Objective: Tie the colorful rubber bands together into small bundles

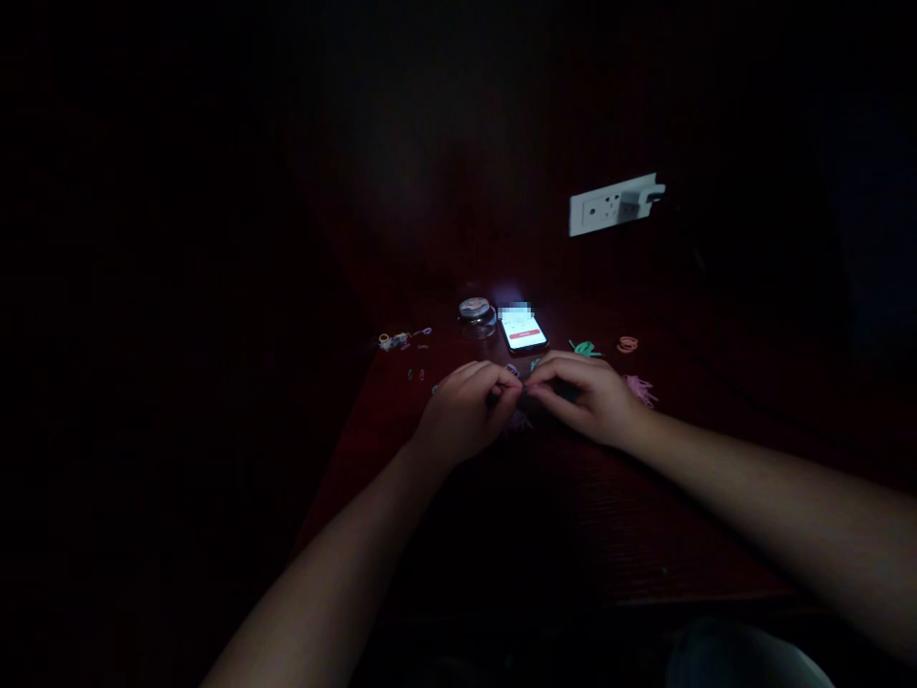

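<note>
My left hand (469, 406) and my right hand (591, 397) meet fingertip to fingertip above the dark red table (573, 506). Both are closed in a pinch, and whatever lies between the fingertips is too small and dim to name. Purple strips (517, 421) lie below the fingertips, partly covered by my left hand. Just beyond the hands is a small purple ring (512, 369). Pink strips (640, 390) lie beside my right hand, with a green bundle (586, 349) behind it.
A lit phone (524, 327) lies beyond the hands, beside a lidded clear jar (478, 318). Orange rings (628, 344) are at the right; small tangled items (401, 340) lie at the left edge. A wall socket (614, 205) holds a plug with a dark cable.
</note>
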A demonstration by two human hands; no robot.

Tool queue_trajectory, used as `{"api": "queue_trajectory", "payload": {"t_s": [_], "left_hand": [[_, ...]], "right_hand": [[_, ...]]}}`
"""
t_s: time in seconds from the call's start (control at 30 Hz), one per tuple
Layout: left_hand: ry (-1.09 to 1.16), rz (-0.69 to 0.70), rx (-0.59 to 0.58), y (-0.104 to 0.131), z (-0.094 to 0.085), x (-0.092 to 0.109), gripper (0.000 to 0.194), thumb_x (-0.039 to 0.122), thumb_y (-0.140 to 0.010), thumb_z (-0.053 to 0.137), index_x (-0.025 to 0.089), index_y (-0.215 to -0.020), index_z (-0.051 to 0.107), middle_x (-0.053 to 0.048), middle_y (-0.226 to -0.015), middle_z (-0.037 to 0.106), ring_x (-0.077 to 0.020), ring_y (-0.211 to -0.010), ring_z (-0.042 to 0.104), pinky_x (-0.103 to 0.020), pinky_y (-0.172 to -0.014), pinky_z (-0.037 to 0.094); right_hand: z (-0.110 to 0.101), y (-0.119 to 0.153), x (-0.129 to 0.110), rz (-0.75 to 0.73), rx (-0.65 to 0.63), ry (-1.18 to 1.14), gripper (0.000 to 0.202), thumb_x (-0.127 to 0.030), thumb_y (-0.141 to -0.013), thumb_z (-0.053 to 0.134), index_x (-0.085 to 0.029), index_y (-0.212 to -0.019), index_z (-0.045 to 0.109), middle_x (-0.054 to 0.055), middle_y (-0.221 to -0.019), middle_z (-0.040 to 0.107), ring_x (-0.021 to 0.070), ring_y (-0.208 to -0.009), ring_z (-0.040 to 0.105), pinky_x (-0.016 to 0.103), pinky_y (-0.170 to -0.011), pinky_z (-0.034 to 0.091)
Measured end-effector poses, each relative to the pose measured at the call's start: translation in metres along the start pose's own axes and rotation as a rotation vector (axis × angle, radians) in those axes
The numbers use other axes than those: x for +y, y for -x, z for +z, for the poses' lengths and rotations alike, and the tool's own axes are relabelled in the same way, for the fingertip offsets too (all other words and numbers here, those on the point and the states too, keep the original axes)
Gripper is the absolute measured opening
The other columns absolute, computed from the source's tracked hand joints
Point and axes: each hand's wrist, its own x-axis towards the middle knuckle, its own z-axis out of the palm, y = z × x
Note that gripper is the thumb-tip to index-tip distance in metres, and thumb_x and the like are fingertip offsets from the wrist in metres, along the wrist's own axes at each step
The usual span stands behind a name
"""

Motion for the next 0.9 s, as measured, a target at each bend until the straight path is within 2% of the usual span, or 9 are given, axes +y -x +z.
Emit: {"api": "queue_trajectory", "payload": {"t_s": [0.7, 0.83, 0.9], "left_hand": [[-0.035, 0.019, -0.005, -0.0005, -0.0075, -0.0023, 0.014, 0.025, -0.094, 0.048, 0.02, -0.088, 0.059, -0.004, -0.085, 0.065, -0.017, -0.081, 0.059, -0.032, -0.076, 0.047], [0.013, 0.043, -0.026, 0.0004, -0.0078, -0.0011, 0.015, 0.03, -0.091, 0.057, 0.02, -0.101, 0.061, -0.005, -0.094, 0.067, -0.0176, -0.085, 0.061, -0.033, -0.078, 0.049], [0.007, 0.045, -0.049, 0.0005, -0.0063, -0.0017, 0.014, 0.032, -0.089, 0.06, 0.021, -0.098, 0.061, -0.003, -0.091, 0.067, -0.0167, -0.083, 0.061, -0.032, -0.077, 0.049]], "right_hand": [[-0.0054, 0.0004, 0.001, -0.015, -0.005, 0.018, 0.008, -0.019, -0.089, 0.058, -0.019, -0.085, 0.065, 0.004, -0.078, 0.065, 0.0168, -0.072, 0.06, 0.031, -0.065, 0.048], [-0.0047, 0.0005, 0.0002, -0.016, -0.034, 0.005, 0.009, -0.021, -0.089, 0.058, -0.019, -0.086, 0.066, 0.004, -0.079, 0.065, 0.0167, -0.072, 0.06, 0.031, -0.066, 0.049], [-0.0043, 0.0003, -0.0006, -0.017, -0.048, -0.001, 0.009, -0.021, -0.089, 0.059, -0.019, -0.086, 0.067, 0.004, -0.079, 0.065, 0.0166, -0.072, 0.06, 0.031, -0.066, 0.049]]}}
